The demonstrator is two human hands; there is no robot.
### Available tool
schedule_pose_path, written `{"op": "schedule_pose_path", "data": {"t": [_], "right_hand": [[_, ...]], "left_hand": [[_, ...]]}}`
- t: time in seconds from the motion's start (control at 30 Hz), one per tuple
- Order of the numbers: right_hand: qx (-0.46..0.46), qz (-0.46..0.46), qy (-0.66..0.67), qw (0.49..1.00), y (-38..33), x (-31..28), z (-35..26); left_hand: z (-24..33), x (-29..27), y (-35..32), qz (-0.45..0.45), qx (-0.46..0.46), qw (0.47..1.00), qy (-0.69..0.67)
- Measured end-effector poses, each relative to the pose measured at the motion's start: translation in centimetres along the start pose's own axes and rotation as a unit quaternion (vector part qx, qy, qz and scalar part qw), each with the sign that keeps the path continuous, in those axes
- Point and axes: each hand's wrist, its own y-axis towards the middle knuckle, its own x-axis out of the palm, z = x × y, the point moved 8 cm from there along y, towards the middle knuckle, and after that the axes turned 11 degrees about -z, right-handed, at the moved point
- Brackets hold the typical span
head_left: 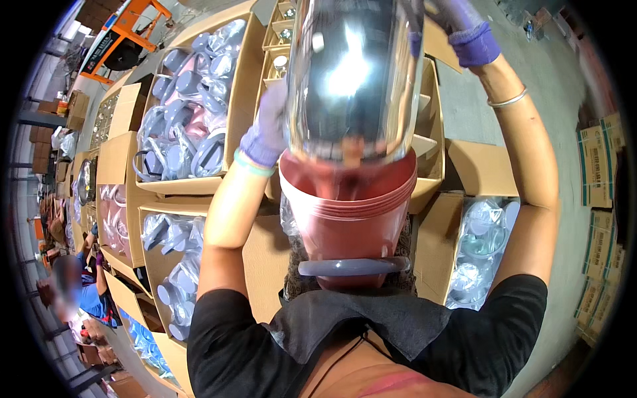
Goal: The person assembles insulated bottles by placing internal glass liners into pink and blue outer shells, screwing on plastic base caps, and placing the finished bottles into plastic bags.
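Note:
A large, mirror-bright silver vacuum flask liner (352,79) is held up between my two gloved hands. Its rounded lower end is over the mouth of a pink flask casing (348,229), overlapping the rim in view; whether they touch I cannot tell. My left hand (267,126), in a pale purple glove, grips the liner's left side, its fingers partly hidden. On the upper right, my right hand (464,30) holds the liner, blurred and partly cut off by the frame. A grey handle (355,266) curves across the casing's near side, close to my chest.
Left stands an open carton (232,126) of plastic-wrapped grey and pink parts, with another carton (199,211) nearer. At right, a carton (443,222) holds bagged pale parts. Behind the liner is a divided box (434,126). A co-worker (93,295) is far left; stacked cartons (597,166) line the right.

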Motion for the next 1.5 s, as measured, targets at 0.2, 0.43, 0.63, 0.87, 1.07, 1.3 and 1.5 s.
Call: {"op": "schedule_pose_path", "data": {"t": [0.2,0.43,0.63,0.87,1.07,1.3,1.5], "right_hand": [[-0.103,-0.172,-0.029,0.979,-6.1,8.6,-8.1],[0.174,-0.504,0.098,0.84,-11.4,15.3,-5.6],[0.198,-0.539,-0.169,0.801,-9.3,16.4,-7.7],[0.061,-0.552,-0.214,0.804,-8.6,18.0,-8.6],[0.17,-0.424,-0.026,0.889,-9.3,15.9,-6.3],[-0.017,-0.2,-0.212,0.956,-9.4,13.6,-1.8],[-0.134,-0.131,-0.317,0.93,-6.1,14.6,-4.4]], "left_hand": [[-1.8,1.7,-6.5,0.09,0.074,0.978,-0.172],[-3.3,2.1,-5.1,0.148,0.067,0.984,-0.074],[-8.5,-15.7,-10.4,0.363,-0.274,0.69,0.563],[-10.3,-22.2,-14.1,0.448,-0.479,0.543,0.525],[-9.2,-23.4,-13.6,0.439,-0.42,0.675,0.419],[2.1,-9.6,-6.3,0.288,-0.044,0.862,0.415],[7.2,0.5,-1.1,0.152,0.101,0.805,0.564]]}}
